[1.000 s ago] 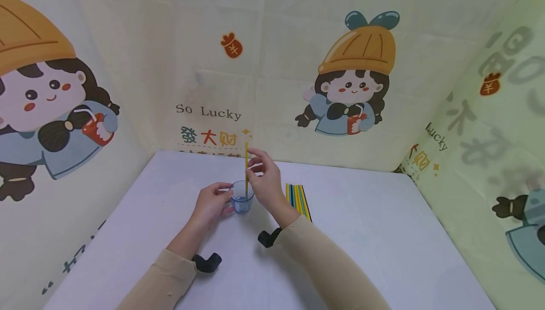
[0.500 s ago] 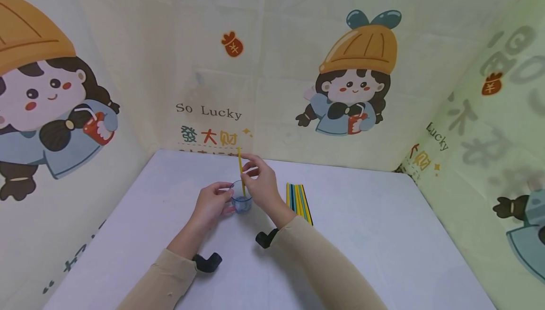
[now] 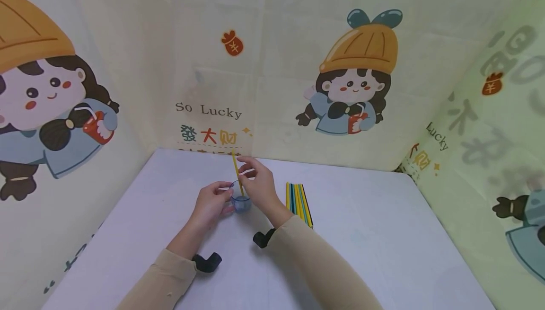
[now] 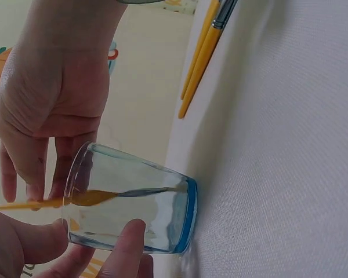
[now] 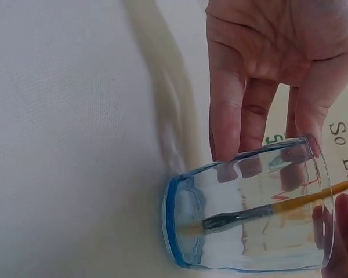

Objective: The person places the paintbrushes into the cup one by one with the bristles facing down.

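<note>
My left hand holds a clear, blue-based glass from its left side, thumb near the rim. The glass stands upright on the white table. In my right hand, the fingertips pinch the yellow handle of a paintbrush above the rim. The brush leans inside the glass, its top tilted left. In the right wrist view, its dark metal ferrule shows through the glass wall, with pale bristles near the bottom. The left wrist view also shows the brush inside the glass.
To the right of the glass lies a row of several paintbrushes with yellow, teal and dark handles, partly behind the right forearm. Black wrist mounts stick out from both sleeves. Printed cloth hangs around the table.
My right hand has moved slightly left and down with the paintbrush, whose top has swung from upright to a left tilt. The left hand and the glass have stayed in place.
</note>
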Demonstrator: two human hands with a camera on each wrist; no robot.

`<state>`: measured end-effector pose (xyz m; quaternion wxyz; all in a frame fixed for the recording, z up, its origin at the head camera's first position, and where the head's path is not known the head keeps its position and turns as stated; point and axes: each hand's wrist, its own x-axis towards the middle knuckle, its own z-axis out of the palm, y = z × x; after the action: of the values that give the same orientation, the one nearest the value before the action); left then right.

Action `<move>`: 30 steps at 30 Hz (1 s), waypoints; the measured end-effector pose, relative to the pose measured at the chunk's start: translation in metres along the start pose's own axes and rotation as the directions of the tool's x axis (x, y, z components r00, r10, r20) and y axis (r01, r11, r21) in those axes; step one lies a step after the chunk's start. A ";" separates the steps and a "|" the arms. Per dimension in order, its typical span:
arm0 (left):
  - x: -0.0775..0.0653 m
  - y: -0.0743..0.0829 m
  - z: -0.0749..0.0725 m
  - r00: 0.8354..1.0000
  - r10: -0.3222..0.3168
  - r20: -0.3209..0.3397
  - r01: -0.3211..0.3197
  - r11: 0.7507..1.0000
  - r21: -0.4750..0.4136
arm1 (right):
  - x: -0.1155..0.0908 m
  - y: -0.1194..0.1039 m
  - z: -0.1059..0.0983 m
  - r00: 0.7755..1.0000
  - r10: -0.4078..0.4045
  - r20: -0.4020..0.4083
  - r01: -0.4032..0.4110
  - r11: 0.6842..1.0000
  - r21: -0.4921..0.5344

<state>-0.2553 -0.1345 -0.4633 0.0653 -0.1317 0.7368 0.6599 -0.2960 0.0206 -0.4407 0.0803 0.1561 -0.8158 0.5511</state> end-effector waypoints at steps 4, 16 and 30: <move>-0.001 0.001 0.000 1.000 0.004 -0.003 -0.004 1.000 -0.003 | -0.001 0.001 0.001 1.000 -0.008 -0.002 0.008 1.000 0.000; 0.000 0.000 0.000 1.000 -0.011 -0.003 0.011 1.000 0.008 | -0.004 -0.004 -0.013 0.999 0.034 0.011 -0.035 0.990 0.134; -0.001 0.000 0.001 1.000 -0.016 -0.008 0.016 1.000 0.017 | -0.013 0.002 -0.037 0.998 0.057 -0.006 -0.055 0.982 0.181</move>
<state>-0.2546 -0.1339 -0.4635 0.0689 -0.1394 0.7417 0.6524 -0.2862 0.0577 -0.4319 0.0548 0.1368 -0.7661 0.6256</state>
